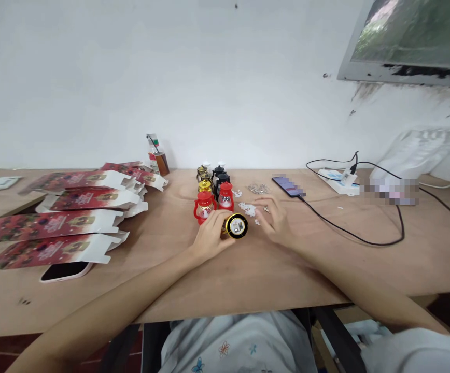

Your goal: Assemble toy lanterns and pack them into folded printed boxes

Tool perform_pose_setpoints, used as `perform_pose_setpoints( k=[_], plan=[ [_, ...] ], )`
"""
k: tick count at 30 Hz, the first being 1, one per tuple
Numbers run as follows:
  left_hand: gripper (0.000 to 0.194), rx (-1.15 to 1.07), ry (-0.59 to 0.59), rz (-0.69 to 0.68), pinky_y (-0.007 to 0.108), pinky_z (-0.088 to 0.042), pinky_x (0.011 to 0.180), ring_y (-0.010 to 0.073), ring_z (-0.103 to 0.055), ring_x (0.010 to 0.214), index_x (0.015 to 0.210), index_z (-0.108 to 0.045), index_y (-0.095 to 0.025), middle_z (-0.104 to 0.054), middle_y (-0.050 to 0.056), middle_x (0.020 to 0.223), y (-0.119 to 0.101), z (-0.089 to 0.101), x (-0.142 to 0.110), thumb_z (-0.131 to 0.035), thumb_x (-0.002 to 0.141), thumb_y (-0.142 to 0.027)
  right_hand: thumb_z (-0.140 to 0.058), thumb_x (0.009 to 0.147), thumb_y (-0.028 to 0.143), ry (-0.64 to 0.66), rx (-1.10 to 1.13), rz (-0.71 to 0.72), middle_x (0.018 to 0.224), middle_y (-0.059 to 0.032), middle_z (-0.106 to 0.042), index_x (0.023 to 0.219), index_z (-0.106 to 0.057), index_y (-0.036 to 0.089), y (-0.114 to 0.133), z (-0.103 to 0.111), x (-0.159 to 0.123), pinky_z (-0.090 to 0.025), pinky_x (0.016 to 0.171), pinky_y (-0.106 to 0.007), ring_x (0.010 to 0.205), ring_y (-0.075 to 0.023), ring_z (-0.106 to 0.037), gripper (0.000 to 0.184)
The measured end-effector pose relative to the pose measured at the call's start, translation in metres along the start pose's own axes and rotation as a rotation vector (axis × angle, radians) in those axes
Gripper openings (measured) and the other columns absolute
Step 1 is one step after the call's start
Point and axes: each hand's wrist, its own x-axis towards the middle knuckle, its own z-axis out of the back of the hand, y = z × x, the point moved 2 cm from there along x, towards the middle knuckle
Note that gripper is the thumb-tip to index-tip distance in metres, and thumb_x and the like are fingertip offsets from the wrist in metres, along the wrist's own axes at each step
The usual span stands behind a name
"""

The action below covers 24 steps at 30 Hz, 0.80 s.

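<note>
My left hand [211, 234] is closed around a small gold lantern [237, 226] tipped on its side. Its black, gold-rimmed base faces me, with a round white recess holding small metal parts. To the right, my right hand [276, 224] hovers low over the table, fingers apart and curved. Small white plastic pieces [248, 209] lie between the hands, and a few tiny metallic bits [266, 209] are by the right fingers. Just beyond my left hand stand two red lanterns [205, 206], with gold [205, 187] and black lanterns [223, 185] in rows behind.
Flat red printed boxes [88, 220] overlap at left, partly over a phone [66, 270]. A bottle [154, 155] stands near the wall. Small silvery discs [258, 188] lie behind my right hand. A cabled phone [287, 186] and power strip [339, 182] are at right.
</note>
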Motion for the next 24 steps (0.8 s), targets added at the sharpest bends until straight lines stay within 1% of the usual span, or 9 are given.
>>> perform_pose_setpoints(
  k=[2,5,7,9,11,13,18,21,24],
  plan=[
    [0.043,0.002,0.013,0.008,0.04,-0.048,0.09,0.0251,-0.055,0.106,0.115,-0.046,-0.018,-0.058,0.011,0.114,-0.001,0.0,0.0,-0.063,0.076,-0.024,-0.044,0.089,0.022,0.04,-0.126,-0.093,0.1,-0.0084,-0.059,0.099,-0.056,0.021,-0.025,0.0,0.001,-0.042,0.09,-0.041,0.1,-0.023,-0.054,0.016],
    [0.045,-0.002,0.039,0.019,0.04,-0.047,0.09,0.0256,-0.055,0.106,0.115,-0.046,-0.018,-0.058,0.011,0.114,-0.002,0.001,0.001,-0.062,0.073,-0.021,-0.046,0.085,0.023,0.18,-0.341,-0.266,0.101,-0.0102,-0.061,0.096,-0.059,0.018,-0.062,0.001,0.0,-0.039,0.091,-0.042,0.1,-0.0264,-0.052,0.017],
    [0.046,-0.008,0.041,0.017,0.04,-0.047,0.09,0.0259,-0.055,0.106,0.115,-0.046,-0.018,-0.058,0.011,0.114,-0.003,0.001,0.001,-0.062,0.072,-0.021,-0.048,0.083,0.025,0.291,-0.45,-0.365,0.107,-0.0122,-0.06,0.1,-0.06,0.017,-0.079,0.001,-0.004,-0.037,0.091,-0.044,0.104,-0.0289,-0.05,0.022],
    [0.046,-0.01,0.041,0.014,0.04,-0.047,0.09,0.026,-0.055,0.106,0.116,-0.046,-0.017,-0.058,0.012,0.113,-0.004,0.001,0.001,-0.061,0.072,-0.022,-0.049,0.082,0.027,0.395,-0.519,-0.415,0.115,-0.0135,-0.057,0.105,-0.06,0.017,-0.088,0.001,-0.007,-0.035,0.092,-0.044,0.108,-0.0302,-0.047,0.027],
    [0.046,-0.007,0.05,0.015,0.04,-0.047,0.09,0.026,-0.056,0.105,0.116,-0.046,-0.017,-0.058,0.012,0.113,-0.004,0.001,0.001,-0.06,0.072,-0.023,-0.049,0.082,0.027,0.473,-0.551,-0.41,0.122,-0.0134,-0.054,0.109,-0.06,0.018,-0.091,0.0,-0.01,-0.034,0.092,-0.042,0.112,-0.0297,-0.045,0.03],
    [0.046,-0.008,0.062,0.011,0.04,-0.047,0.089,0.026,-0.056,0.105,0.116,-0.046,-0.017,-0.058,0.012,0.113,-0.004,0.0,0.001,-0.059,0.073,-0.024,-0.048,0.082,0.025,0.51,-0.571,-0.381,0.124,-0.013,-0.053,0.11,-0.061,0.019,-0.09,-0.002,-0.012,-0.033,0.092,-0.041,0.113,-0.029,-0.044,0.032],
    [0.045,-0.02,0.089,-0.036,0.042,-0.047,0.091,0.0264,-0.056,0.105,0.116,-0.046,-0.017,-0.059,0.013,0.114,-0.004,-0.002,0.001,-0.06,0.075,-0.028,-0.046,0.082,0.024,0.534,-0.654,-0.322,0.126,-0.0153,-0.053,0.103,-0.064,0.015,-0.084,-0.009,-0.014,-0.03,0.092,-0.042,0.113,-0.03,-0.043,0.029],
    [0.045,-0.011,0.108,-0.036,0.042,-0.046,0.093,0.0266,-0.056,0.107,0.116,-0.047,-0.017,-0.059,0.012,0.115,-0.004,-0.002,0.002,-0.06,0.075,-0.029,-0.045,0.082,0.023,0.547,-0.711,-0.321,0.125,-0.0176,-0.053,0.099,-0.064,0.014,-0.08,-0.011,-0.013,-0.029,0.091,-0.043,0.113,-0.0315,-0.042,0.027],
    [0.043,-0.01,0.094,-0.03,0.041,-0.048,0.091,0.0265,-0.056,0.104,0.114,-0.048,-0.017,-0.059,0.012,0.113,-0.005,0.0,0.003,-0.06,0.075,-0.03,-0.046,0.082,0.023,0.536,-0.734,-0.339,0.125,-0.0177,-0.053,0.096,-0.065,0.014,-0.078,-0.011,-0.013,-0.03,0.09,-0.044,0.112,-0.0317,-0.043,0.026]
  ],
)
